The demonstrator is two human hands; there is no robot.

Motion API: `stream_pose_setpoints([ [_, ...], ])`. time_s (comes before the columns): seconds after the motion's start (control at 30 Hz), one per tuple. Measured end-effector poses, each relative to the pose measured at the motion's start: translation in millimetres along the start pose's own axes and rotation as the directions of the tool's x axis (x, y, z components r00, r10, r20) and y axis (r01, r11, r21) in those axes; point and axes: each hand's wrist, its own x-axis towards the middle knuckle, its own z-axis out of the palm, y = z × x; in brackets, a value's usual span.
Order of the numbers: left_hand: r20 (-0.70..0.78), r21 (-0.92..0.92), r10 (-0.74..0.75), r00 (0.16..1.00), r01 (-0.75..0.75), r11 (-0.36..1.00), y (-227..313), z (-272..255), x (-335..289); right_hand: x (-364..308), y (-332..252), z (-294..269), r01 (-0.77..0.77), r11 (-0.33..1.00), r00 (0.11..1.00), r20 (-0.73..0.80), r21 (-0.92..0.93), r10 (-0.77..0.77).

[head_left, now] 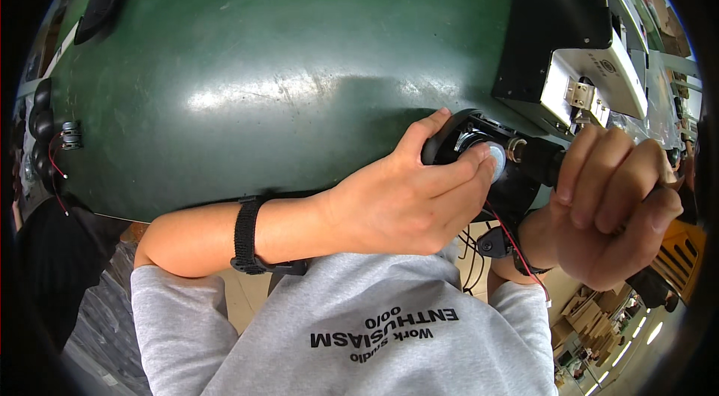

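Observation:
My left hand (416,198) is closed around a black curved housing (449,140) at the table's near right edge. Its fingertips press on a round pale-grey part (494,162) set in the housing. A thin red-and-black wire (513,235) hangs below, with a white plug at its end. My right hand (610,205) is wrapped round a black cylindrical tool (541,162), which looks like a powered screwdriver. The metal collar (515,149) at the tool's front meets the housing beside my left fingertips. Its tip is hidden.
A black-and-white box-shaped machine (569,37) with a metal fitting stands beyond my right hand on the green table (314,37). A black shell (99,3) lies far left. Rounded black pieces (43,126) and a small wired metal part (71,135) are at the left edge.

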Motion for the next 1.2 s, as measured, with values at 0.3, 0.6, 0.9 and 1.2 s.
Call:
stream_pose_setpoints([
  [0.3, -0.008, 0.012, -0.019, 1.0, 0.019, 1.0, -1.8, 3.5, -0.7, 6.8, 12.8, 29.6, 0.044, 0.998, 0.996, -0.083, 0.043, -0.04],
  [0.6, -0.006, -0.019, -0.025, 1.0, 0.025, 1.0, -7.6, -3.4, -3.2, 28.1, 8.5, 33.7, -0.099, 0.994, 0.995, -0.026, -0.037, 0.098],
  [0.9, 0.023, 0.003, 0.071, 0.997, -0.071, 0.997, -7.4, -0.4, -7.8, 13.7, -17.9, 4.2, 0.08, 0.995, 0.979, -0.191, 0.066, -0.066],
  [1.2, -0.008, -0.087, 0.004, 1.0, -0.005, 0.996, -15.2, -5.7, 2.3, -17.5, -69.8, -72.9, 0.092, 0.989, 0.899, -0.417, -0.117, -0.133],
])
